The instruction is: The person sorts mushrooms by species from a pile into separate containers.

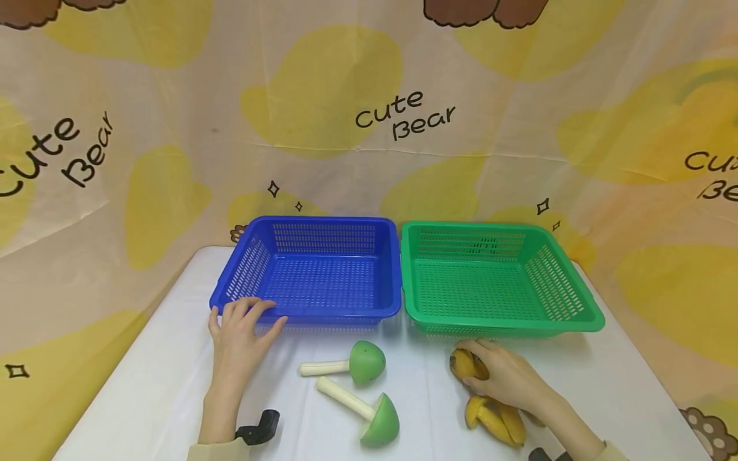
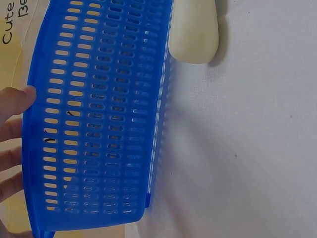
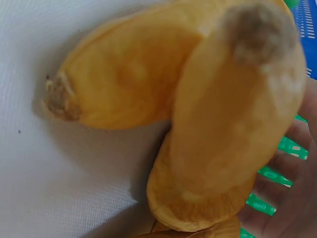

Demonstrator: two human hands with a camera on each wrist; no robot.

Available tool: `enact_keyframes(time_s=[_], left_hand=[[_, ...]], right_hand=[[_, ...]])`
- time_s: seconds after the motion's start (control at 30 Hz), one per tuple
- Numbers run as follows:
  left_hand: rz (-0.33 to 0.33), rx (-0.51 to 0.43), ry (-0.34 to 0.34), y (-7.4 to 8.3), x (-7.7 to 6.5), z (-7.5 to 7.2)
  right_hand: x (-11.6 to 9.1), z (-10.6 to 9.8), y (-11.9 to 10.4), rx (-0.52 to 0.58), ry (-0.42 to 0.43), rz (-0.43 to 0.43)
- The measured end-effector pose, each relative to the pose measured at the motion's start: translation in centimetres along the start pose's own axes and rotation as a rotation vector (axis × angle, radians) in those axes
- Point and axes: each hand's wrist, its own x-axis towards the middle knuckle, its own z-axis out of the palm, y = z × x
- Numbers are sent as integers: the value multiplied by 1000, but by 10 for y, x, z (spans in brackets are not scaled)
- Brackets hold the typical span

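Observation:
My left hand [image 1: 237, 336] rests over the front left rim of the blue basket [image 1: 314, 312], its fingers spread and relaxed. In the left wrist view its thumb touches the rim beside the slotted wall [image 2: 99, 124]. With thumb and fingers my right hand [image 1: 507, 373] grips a yellow-brown banana [image 1: 466, 363] on the white table, in front of the green basket [image 1: 501, 323]. More bananas [image 1: 496, 419] lie just below that hand. The right wrist view shows thick bananas [image 3: 213, 129] with dark tips close up, the hand's fingers partly hidden behind them.
Two mushroom-shaped pieces, one upper [image 1: 367, 363] and one lower [image 1: 382, 420], with green caps and pale stems, lie between the hands. The baskets stand side by side at the back of the white table [image 1: 155, 384], before a patterned cloth [image 1: 323, 89].

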Motion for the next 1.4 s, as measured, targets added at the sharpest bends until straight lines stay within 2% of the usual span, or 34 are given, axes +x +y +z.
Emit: enact_keyframes(time_s=[0.4, 0.73, 1.4], left_hand=[[8, 6, 7, 0, 0, 0], [4, 6, 3, 2, -1, -1], [15, -15, 16, 1, -1, 1]], right_hand=[[2, 1, -2, 9, 10, -34], [3, -5, -13, 6, 21, -16], [3, -32, -43, -90, 72, -132]])
